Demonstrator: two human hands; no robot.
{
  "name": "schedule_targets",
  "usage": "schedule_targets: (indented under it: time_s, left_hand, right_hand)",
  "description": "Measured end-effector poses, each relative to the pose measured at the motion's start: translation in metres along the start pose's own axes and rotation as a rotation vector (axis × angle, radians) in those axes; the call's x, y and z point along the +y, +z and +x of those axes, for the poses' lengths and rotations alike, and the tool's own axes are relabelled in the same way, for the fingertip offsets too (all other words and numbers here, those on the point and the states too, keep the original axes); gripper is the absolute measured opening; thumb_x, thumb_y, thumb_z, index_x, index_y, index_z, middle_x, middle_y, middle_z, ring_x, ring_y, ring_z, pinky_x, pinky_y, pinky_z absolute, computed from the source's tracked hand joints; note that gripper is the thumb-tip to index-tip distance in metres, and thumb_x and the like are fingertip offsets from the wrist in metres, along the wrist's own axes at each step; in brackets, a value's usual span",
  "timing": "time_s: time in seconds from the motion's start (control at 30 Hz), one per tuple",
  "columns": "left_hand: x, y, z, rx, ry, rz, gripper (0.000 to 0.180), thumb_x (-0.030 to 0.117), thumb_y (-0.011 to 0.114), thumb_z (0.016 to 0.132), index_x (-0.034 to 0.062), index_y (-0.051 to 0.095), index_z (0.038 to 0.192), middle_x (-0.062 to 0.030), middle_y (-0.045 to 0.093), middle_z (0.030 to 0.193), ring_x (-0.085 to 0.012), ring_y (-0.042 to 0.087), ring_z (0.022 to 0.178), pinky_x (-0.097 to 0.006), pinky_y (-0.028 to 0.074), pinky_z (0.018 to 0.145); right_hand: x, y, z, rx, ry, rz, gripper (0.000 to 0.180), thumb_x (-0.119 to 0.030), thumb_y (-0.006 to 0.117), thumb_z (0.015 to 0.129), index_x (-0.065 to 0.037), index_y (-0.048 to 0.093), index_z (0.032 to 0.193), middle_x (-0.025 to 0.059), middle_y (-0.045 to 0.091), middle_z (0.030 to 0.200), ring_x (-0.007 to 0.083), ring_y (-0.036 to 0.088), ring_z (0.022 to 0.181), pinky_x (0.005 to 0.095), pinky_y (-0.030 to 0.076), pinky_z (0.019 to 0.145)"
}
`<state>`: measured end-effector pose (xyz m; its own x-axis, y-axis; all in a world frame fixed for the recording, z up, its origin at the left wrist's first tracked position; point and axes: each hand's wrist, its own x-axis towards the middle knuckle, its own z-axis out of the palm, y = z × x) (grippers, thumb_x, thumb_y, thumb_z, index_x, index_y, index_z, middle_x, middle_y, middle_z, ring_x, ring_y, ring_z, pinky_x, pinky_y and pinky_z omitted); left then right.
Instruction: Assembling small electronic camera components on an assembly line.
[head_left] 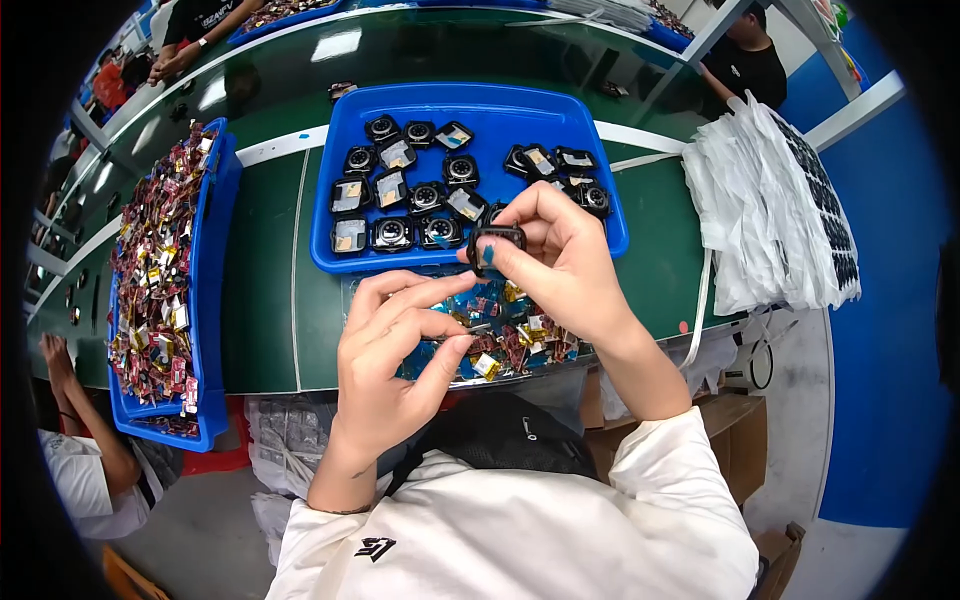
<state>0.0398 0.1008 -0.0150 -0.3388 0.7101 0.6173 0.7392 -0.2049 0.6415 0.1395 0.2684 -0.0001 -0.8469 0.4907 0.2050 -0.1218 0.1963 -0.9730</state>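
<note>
Pinched in my right hand (562, 262), the watch case (505, 236) could slip into the nearby parts pile (512, 345) if I loosen; whether my curled left hand (392, 352) grips anything, I can't tell.

On the table (265, 300): watch housings (425, 195) in a middle tray (500, 120), small parts (485, 365) just nearer, boards (150, 280) in a left-hand tray (205, 350), a layered stack (765, 210) at right.
</note>
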Motion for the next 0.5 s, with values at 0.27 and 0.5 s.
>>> schedule_targets:
  time_s: [0.27, 0.5]
  left_hand:
    - [0.005, -0.002, -0.001, -0.003, 0.055, 0.002, 0.013, 0.001, 0.072, 0.065, 0.0037, 0.063, 0.074, -0.0103, 0.066, 0.111, -0.0283, 0.055, 0.09, -0.037, 0.044, 0.079]
    - [0.008, 0.0, 0.0, -0.003, 0.058, 0.033, 0.012, 0.002, 0.071, 0.069, 0.0034, 0.06, 0.075, -0.0111, 0.068, 0.099, -0.0274, 0.055, 0.085, -0.036, 0.044, 0.077]
  right_hand:
    - [0.002, 0.014, -0.005, 0.009, -0.016, 0.035, 0.016, -0.002, 0.065, 0.084, 0.001, 0.053, 0.094, 0.0058, 0.066, 0.076, 0.0041, 0.058, 0.072, 0.0209, 0.046, 0.063]
    - [0.008, 0.013, -0.003, 0.036, 0.014, 0.086, 0.014, -0.002, 0.064, 0.084, 0.001, 0.053, 0.092, 0.0044, 0.065, 0.073, 0.0027, 0.056, 0.069, 0.0202, 0.044, 0.061]
